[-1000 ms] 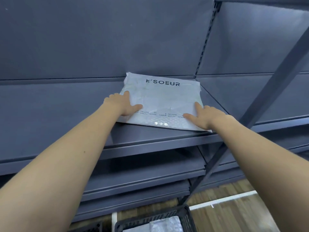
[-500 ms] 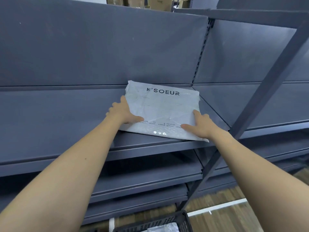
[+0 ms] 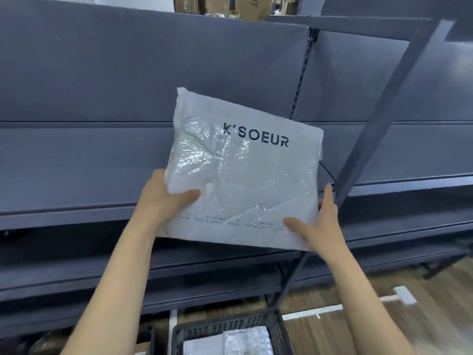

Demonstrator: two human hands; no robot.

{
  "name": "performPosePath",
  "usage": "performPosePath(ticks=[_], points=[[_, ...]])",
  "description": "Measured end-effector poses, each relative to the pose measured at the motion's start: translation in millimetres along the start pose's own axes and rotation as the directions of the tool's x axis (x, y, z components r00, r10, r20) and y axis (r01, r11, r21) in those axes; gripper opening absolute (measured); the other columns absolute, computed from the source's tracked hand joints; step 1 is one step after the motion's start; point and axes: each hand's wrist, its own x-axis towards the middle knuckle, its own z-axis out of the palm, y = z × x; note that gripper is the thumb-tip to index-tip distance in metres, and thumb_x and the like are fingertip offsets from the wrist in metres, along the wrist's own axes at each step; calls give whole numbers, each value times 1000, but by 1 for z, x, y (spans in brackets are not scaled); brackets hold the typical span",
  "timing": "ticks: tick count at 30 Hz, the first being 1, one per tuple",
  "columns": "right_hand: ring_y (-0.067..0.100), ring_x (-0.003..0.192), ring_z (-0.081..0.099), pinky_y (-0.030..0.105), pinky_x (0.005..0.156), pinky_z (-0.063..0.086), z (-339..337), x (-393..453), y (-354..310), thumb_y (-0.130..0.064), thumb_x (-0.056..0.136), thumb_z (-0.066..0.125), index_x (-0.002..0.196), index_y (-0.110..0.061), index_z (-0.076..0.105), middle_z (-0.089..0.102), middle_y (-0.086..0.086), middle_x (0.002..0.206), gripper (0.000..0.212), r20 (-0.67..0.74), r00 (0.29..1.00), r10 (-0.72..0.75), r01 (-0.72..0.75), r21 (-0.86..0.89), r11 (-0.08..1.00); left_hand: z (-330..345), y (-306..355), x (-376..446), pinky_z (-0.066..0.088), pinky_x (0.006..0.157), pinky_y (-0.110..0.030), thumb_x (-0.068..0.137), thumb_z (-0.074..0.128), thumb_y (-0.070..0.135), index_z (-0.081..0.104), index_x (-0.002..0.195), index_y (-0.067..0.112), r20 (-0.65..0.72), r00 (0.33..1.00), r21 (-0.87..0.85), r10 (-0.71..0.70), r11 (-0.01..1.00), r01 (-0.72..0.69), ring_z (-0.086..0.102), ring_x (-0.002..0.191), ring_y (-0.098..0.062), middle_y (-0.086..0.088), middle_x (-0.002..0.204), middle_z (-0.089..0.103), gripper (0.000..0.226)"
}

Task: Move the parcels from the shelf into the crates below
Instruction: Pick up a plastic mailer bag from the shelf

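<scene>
parcel: a white plastic mailer (image 3: 243,175) printed "K'SOEUR", held up in the air in front of the shelf, tilted with its top edge leaning away and its right side lower
left hand: (image 3: 163,198) grips the parcel's left edge, thumb curled over the front, fingers hidden behind it
right hand: (image 3: 317,226) grips the lower right corner, thumb lying across the front, fingers wrapped round the right edge
shelf: dark grey metal racking (image 3: 76,213) with several boards; the parcel is clear of the board, not touching it
upright: a grey slanted post (image 3: 384,108) just right of the parcel
crate: a black slotted one (image 3: 230,326) on the floor below the hands, with white parcels (image 3: 230,342) lying inside
floor: wood planks (image 3: 435,324) with a white tape line (image 3: 332,310)
boxes: brown cardboard (image 3: 217,5) showing above the top of the racking
</scene>
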Motion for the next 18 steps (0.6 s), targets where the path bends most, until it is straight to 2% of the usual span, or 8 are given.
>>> performPosePath(ticks=[2,5,6,8,10,12,15,18], points=[[20,121,46,42,102,40,-8,-22,10,-23,73,81,149,-32,-14,41,-1,136,122,-12,999,40,-38,107,994,4,-11,-36,46,69,-30,73,78,26,47,120,19,-32,999,-7,-22,1000,22,58,97,-16,6,109,58,57],[14,104,54,32,84,44,-24,-43,23,-25,79,76,151,-30,-7,48,-8,122,110,-8,996,94,-91,170,981,12,-29,-73,44,78,-34,72,80,20,43,123,18,-52,997,68,-53,996,57,54,100,-19,4,111,54,63],[14,102,56,30,81,44,-30,-47,27,-28,79,75,152,-29,0,51,-7,120,104,3,995,102,-101,187,977,13,-35,-80,44,77,-34,70,81,19,43,123,17,-47,996,105,-76,991,81,54,99,-19,3,111,54,65],[11,100,60,25,76,47,-40,-52,33,-31,78,75,146,-27,28,58,-7,117,82,73,992,100,-114,216,970,14,-46,-89,46,76,-35,66,83,18,44,120,16,-37,992,149,-120,981,124,55,99,-20,2,111,55,66],[5,99,62,21,75,49,-48,-58,37,-30,74,77,126,-28,51,65,-10,113,58,156,984,80,-113,215,970,15,-54,-96,44,74,-32,66,83,14,46,118,16,-41,989,169,-139,975,144,55,99,-20,1,111,56,65],[0,100,61,24,82,50,-51,-64,39,-31,67,82,121,-30,54,66,-15,112,61,224,973,64,-112,210,971,16,-59,-100,41,73,-30,68,81,9,46,119,15,-63,988,174,-137,974,147,53,99,-19,0,111,55,62],[0,105,61,23,86,48,-52,-71,38,-35,59,84,126,-29,50,65,-16,116,75,297,954,35,-96,193,976,18,-62,-105,40,80,-29,69,79,6,45,125,10,-102,984,158,-149,974,164,50,99,-17,-3,116,55,66],[1,103,63,23,84,52,-55,-78,31,-30,65,82,123,-28,53,67,-15,114,65,327,945,-22,-51,214,975,18,-60,-114,40,86,-31,70,79,4,33,138,13,-115,982,106,-147,982,159,49,106,-17,-6,131,51,83]])
